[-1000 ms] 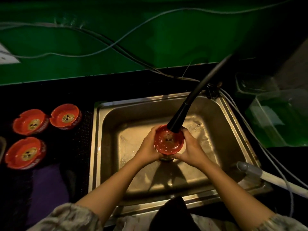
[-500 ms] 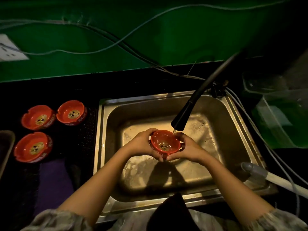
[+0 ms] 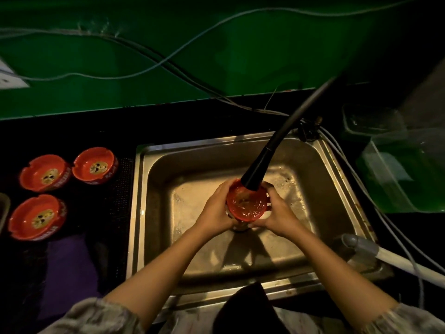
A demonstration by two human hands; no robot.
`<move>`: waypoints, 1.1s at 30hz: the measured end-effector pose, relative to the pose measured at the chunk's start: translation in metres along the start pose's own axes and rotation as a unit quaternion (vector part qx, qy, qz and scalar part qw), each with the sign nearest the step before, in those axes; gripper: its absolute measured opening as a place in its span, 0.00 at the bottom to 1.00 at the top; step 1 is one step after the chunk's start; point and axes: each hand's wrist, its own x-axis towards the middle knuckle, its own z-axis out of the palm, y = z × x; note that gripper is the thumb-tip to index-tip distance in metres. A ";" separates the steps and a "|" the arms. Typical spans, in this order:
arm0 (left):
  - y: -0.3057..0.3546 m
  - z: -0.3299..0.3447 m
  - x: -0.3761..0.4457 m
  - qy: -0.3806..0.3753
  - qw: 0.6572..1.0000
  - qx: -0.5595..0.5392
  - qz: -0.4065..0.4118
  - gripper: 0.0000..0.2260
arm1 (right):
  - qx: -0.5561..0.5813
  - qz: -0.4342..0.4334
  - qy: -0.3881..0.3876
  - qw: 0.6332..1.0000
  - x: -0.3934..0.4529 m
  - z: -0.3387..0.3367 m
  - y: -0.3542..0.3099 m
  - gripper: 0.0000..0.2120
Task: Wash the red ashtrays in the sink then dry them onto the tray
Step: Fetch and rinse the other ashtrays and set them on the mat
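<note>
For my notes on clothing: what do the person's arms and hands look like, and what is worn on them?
Both hands, left hand and right hand, are bare, without gloves; no rings or watch are visible. The forearms are bare too. Pale patterned sleeves end near the elbows.

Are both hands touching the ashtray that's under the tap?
Touching. The head view shows the left hand and the right hand cupping the red ashtray from opposite sides, fingers wrapped against its wall.

My left hand (image 3: 218,208) and right hand (image 3: 277,213) cup the ashtray (image 3: 246,204) between curled fingers, forearms converging.
</note>
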 end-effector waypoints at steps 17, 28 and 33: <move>-0.011 -0.033 -0.009 -0.178 0.926 -0.227 -0.243 0.35 | 0.128 0.054 -0.160 0.977 -0.017 -0.006 0.001 0.43; -0.008 -0.003 -0.004 -0.206 0.884 -0.270 -0.321 0.25 | 0.062 0.079 -0.118 0.988 -0.007 -0.004 0.013 0.19; -0.001 0.004 -0.006 -0.099 0.918 -0.271 -0.271 0.18 | 0.193 0.177 -0.118 0.958 0.002 0.014 0.011 0.21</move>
